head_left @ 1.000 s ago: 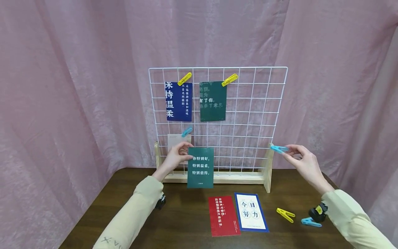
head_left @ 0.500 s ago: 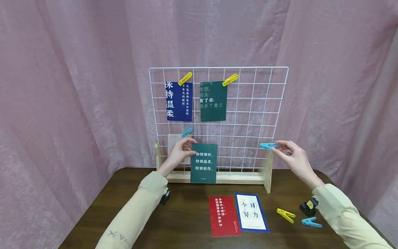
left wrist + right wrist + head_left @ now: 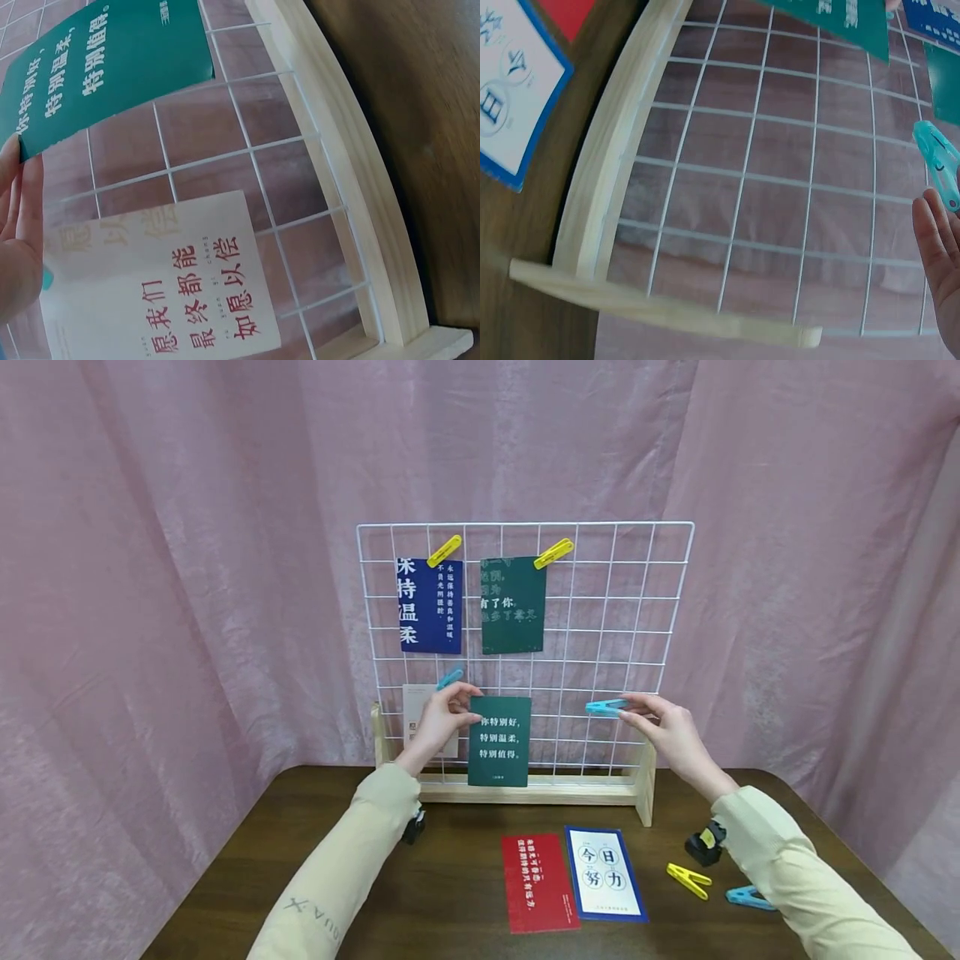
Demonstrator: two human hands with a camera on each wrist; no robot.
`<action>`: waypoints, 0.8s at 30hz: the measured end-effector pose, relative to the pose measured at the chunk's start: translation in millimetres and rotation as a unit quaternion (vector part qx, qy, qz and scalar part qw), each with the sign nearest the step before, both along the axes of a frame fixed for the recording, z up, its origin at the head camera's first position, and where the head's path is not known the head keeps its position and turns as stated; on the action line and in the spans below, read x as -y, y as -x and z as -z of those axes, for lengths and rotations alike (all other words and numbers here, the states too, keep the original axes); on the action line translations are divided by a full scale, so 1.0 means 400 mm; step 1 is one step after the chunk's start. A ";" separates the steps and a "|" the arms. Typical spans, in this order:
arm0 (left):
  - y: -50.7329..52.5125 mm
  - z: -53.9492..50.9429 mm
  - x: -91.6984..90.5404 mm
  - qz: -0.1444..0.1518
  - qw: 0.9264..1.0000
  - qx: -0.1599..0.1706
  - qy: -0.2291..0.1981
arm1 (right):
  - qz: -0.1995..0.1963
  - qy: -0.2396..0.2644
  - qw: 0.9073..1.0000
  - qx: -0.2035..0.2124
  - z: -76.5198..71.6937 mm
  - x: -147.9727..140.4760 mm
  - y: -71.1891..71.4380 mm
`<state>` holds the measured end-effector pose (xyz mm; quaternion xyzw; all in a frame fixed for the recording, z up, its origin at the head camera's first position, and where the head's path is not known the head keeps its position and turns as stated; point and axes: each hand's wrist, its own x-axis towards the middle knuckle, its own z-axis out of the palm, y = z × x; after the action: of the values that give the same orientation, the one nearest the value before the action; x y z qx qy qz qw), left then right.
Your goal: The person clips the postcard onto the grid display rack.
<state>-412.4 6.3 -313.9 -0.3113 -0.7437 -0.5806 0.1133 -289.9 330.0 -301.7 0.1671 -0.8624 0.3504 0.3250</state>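
Note:
In the head view, my left hand (image 3: 441,720) pinches the upper left edge of a green card (image 3: 499,743) with white writing, held upright before the lower part of a white wire grid (image 3: 570,677). My right hand (image 3: 671,735) pinches a light blue clothespin (image 3: 606,707) between thumb and fingers, to the right of that card and apart from it. Behind my left hand hangs a white card (image 3: 157,285) with red writing, under another blue clothespin (image 3: 450,679). The right wrist view shows the held clothespin (image 3: 939,161) in front of the grid wires.
A blue card (image 3: 431,606) and a dark green card (image 3: 513,606) hang higher up under yellow clothespins (image 3: 553,553). On the table (image 3: 450,877) lie a red card (image 3: 540,883), a blue-bordered white card (image 3: 606,872), a yellow clothespin (image 3: 688,881) and a blue one. Wooden feet (image 3: 647,781) support the grid.
My left hand has carried the green card up and slightly right, nearer the grid's middle. My right hand has moved left with the blue clothespin, towards the card.

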 end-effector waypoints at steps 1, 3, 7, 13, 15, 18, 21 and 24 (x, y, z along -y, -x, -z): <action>0.002 0.001 -0.003 -0.003 1.000 -0.001 -0.002 | -0.002 -0.002 1.000 -0.003 -0.001 0.007 0.006; 0.005 0.002 -0.009 -0.010 1.000 -0.001 -0.006 | -0.007 -0.009 1.000 -0.011 -0.002 0.022 0.017; 0.012 0.006 -0.019 -0.025 1.000 -0.008 -0.013 | -0.012 -0.024 0.999 -0.041 -0.004 0.052 0.038; 0.028 0.017 -0.031 -0.058 0.998 -0.028 -0.014 | -0.020 -0.053 0.992 -0.116 -0.007 0.095 0.076; 0.033 0.020 -0.033 -0.073 0.997 -0.035 -0.017 | -0.026 -0.055 0.989 -0.134 -0.010 0.110 0.092; 0.037 0.021 -0.038 -0.087 0.995 -0.044 -0.024 | -0.034 -0.053 0.987 -0.147 -0.016 0.132 0.112; 0.038 0.023 -0.042 -0.089 0.995 -0.048 -0.025 | -0.041 -0.049 0.987 -0.147 -0.021 0.154 0.126; 0.042 0.025 -0.047 -0.090 0.994 -0.051 -0.026 | -0.043 -0.052 0.987 -0.146 -0.025 0.173 0.141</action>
<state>-429.0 24.9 -323.7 -0.2698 -0.7463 -0.5706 0.2112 -346.3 260.8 -291.7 0.2700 -0.8148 0.2905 0.4230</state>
